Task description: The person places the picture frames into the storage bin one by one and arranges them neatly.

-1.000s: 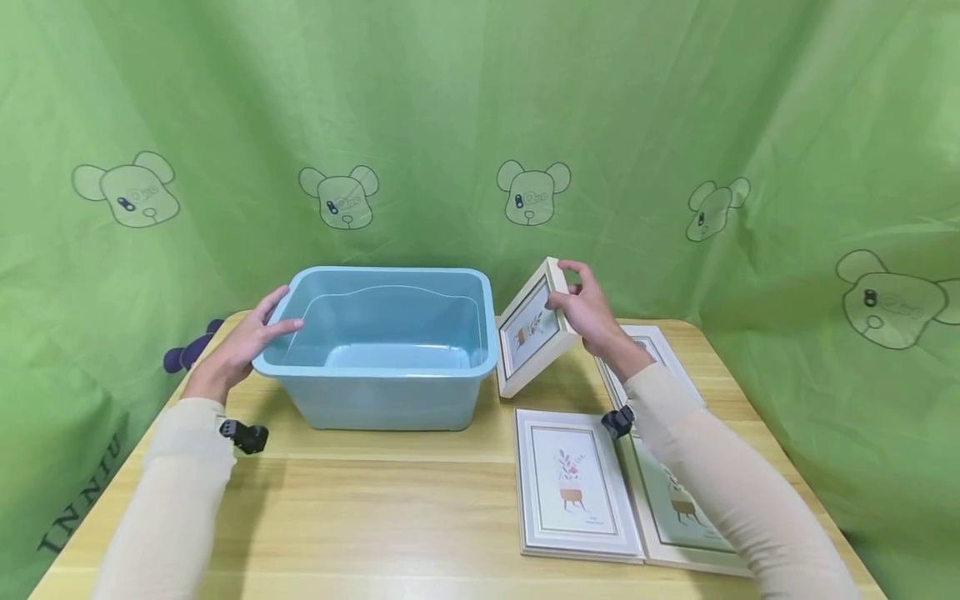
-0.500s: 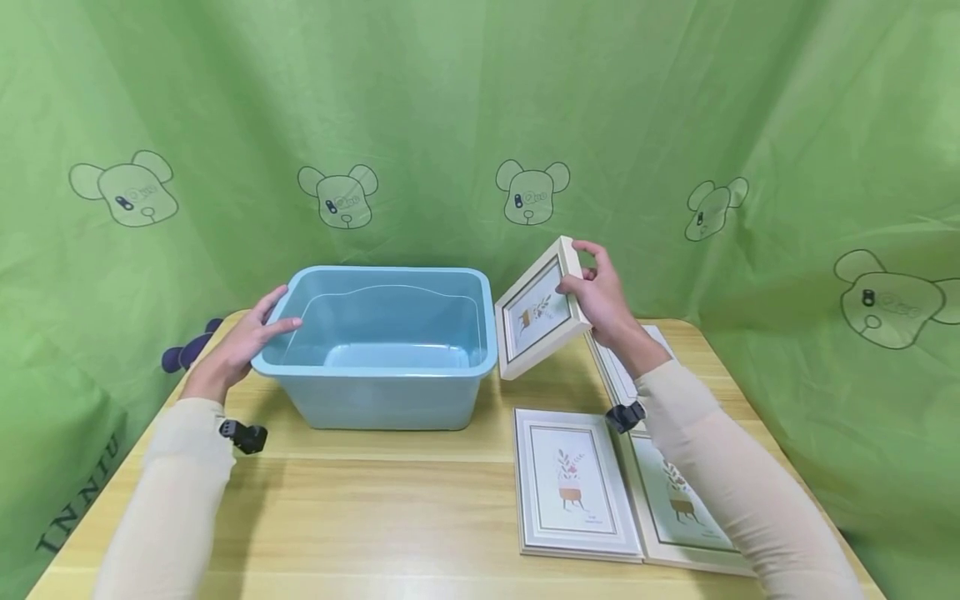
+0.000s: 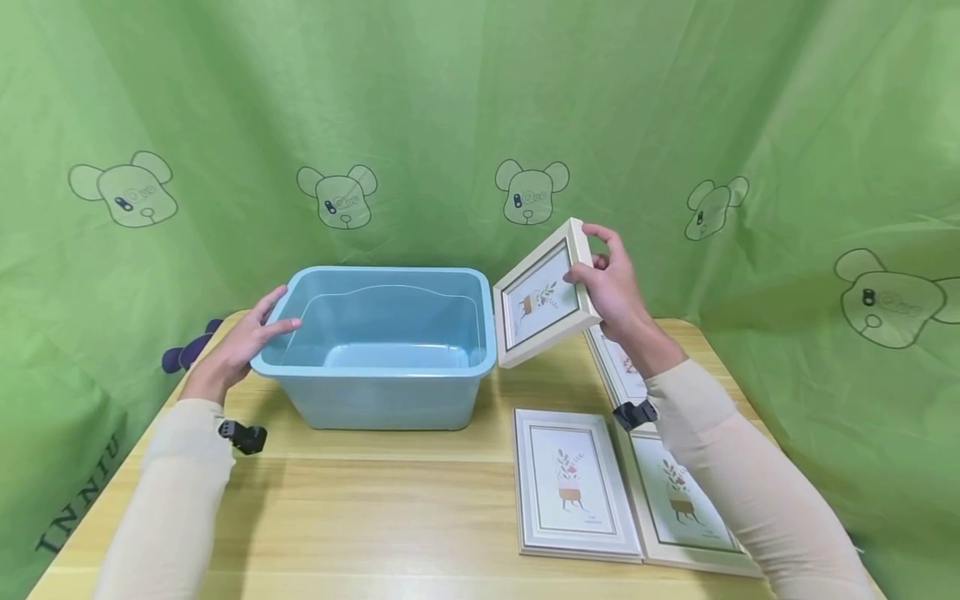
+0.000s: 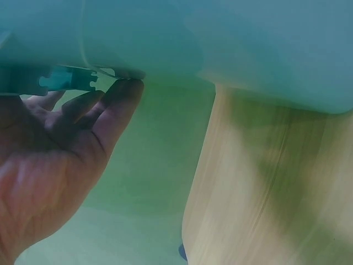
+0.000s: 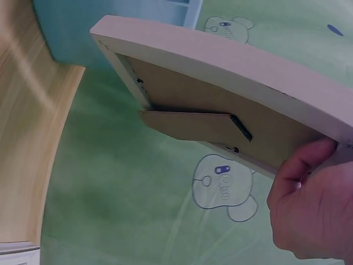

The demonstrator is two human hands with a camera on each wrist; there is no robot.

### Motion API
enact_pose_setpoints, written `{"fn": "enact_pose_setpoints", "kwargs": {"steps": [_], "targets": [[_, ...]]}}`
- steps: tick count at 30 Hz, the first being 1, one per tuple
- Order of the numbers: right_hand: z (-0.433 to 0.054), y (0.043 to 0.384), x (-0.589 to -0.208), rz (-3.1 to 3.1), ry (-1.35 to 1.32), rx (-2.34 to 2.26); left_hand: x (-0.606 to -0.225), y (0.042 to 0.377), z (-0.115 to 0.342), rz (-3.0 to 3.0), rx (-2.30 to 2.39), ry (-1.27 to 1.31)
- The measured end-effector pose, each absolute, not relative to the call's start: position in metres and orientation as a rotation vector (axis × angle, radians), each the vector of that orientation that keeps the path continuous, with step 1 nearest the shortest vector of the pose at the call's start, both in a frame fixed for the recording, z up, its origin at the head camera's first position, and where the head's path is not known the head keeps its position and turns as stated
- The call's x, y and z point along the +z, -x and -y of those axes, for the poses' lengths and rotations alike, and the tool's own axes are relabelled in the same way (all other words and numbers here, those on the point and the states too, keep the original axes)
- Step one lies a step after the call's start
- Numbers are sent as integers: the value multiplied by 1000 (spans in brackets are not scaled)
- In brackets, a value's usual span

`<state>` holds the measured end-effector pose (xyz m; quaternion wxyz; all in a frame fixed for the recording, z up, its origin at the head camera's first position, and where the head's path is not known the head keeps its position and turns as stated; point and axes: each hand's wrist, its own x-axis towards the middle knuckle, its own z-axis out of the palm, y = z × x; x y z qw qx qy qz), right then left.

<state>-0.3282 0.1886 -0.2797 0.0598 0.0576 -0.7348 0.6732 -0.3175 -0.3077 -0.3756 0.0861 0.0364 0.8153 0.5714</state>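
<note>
One frame is up, pinched in the right hand; other frames below that grip lie unlifted; left hand holds the tub.

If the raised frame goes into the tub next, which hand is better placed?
Probably the right hand: it grips the raised frame beside the tub, while the left hand holds the rim on the tub's opposite side.

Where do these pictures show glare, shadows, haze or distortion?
Head view: bright, with glare on the floor of the blue tub and a soft shadow on the wooden table; left wrist view: dim, hazy and bluish, the left hand partly shaded; right wrist view: muted, with the table's edge bowed, perhaps by the lens.
</note>
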Motion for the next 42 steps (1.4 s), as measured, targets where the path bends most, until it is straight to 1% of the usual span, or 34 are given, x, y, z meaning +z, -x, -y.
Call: {"fn": "enact_pose_setpoints", "kwargs": {"steps": [19, 42], "targets": [[-187, 320, -257, 2135, -228, 1937, -374, 318, 307, -2451, 1681, -125], [-183, 307, -229, 1966, -307, 2021, -375, 317, 306, -2436, 1702, -94]]}}
